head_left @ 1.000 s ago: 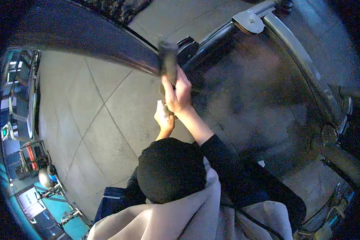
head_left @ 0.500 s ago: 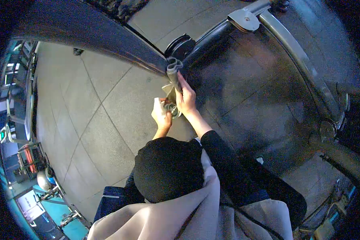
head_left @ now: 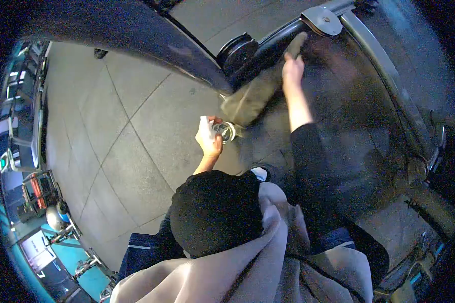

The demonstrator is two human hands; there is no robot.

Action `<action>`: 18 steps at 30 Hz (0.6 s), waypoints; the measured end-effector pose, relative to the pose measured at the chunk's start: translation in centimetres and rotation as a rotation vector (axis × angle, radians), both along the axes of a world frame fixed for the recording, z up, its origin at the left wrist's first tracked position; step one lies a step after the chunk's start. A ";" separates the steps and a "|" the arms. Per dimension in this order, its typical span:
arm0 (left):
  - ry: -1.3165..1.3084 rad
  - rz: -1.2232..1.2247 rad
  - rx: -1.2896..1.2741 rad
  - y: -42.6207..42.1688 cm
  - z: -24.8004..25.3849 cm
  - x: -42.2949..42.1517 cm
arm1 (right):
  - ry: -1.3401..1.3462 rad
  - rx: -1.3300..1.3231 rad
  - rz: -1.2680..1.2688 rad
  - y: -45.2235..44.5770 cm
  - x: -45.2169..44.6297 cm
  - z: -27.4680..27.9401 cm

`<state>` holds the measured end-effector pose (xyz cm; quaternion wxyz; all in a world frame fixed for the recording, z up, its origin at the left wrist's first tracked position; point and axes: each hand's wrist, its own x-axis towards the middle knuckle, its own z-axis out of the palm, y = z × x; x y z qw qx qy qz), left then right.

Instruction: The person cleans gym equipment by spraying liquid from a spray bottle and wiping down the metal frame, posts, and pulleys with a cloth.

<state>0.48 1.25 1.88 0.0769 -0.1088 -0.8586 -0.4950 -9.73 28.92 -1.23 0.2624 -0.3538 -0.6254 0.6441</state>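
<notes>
My left hand [head_left: 209,137] is closed around a round, see-through container [head_left: 226,132], seen end-on; its exact kind I cannot make out. Up and to the right, my right hand [head_left: 293,76] grips a grey-olive cloth [head_left: 250,101]. One end of the cloth sticks out past my fingers, while the rest trails down and left, blurred, close to the container. Just behind the cloth runs a dark metal tube [head_left: 275,48] of a gym machine; whether cloth and tube touch, I cannot tell.
A thick dark beam [head_left: 136,45] slants in from the upper left to a round black disc [head_left: 237,52]. A silver disc [head_left: 321,21] and curved rail [head_left: 371,50] stand at upper right. Gym equipment [head_left: 45,197] lines the left edge. Grey floor tiles [head_left: 111,131] lie below.
My right hand has moved up and right, away from my left hand, and the bunched cloth has spread out behind it. My left hand still holds the container, nearly in place.
</notes>
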 end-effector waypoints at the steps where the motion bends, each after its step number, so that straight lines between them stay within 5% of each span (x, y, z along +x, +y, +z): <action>1: -0.020 -0.009 0.027 -0.2 -0.2 -0.1 | -0.024 0.172 -0.019 1.8 -2.1 -1.6; 2: -0.017 -0.005 0.025 -0.3 -0.1 -0.1 | -0.110 -0.051 0.079 1.6 -1.5 4.0; 4: -0.004 -0.031 -0.017 -0.3 0.0 -0.2 | -0.280 0.439 0.194 3.1 -3.6 2.8; 6: -0.016 -0.025 -0.012 -0.2 0.0 -0.1 | -0.400 0.559 0.244 2.4 -4.7 0.8; 9: -0.005 -0.024 -0.001 -0.1 0.0 -0.3 | -0.074 0.741 0.253 -1.8 -1.9 -0.1; 15: -0.007 0.013 -0.074 0.3 0.7 -0.1 | -0.038 0.382 0.307 -11.6 3.0 -0.5; 16: -0.012 0.009 -0.072 0.3 0.5 0.0 | -0.101 0.168 0.385 -12.6 4.4 1.0; 17: 0.000 -0.001 -0.012 0.3 0.3 -0.2 | -0.210 0.354 0.612 -13.3 5.4 -1.5; 18: 0.010 -0.013 0.050 0.3 0.1 -0.3 | -0.276 0.214 0.581 -14.2 6.9 0.2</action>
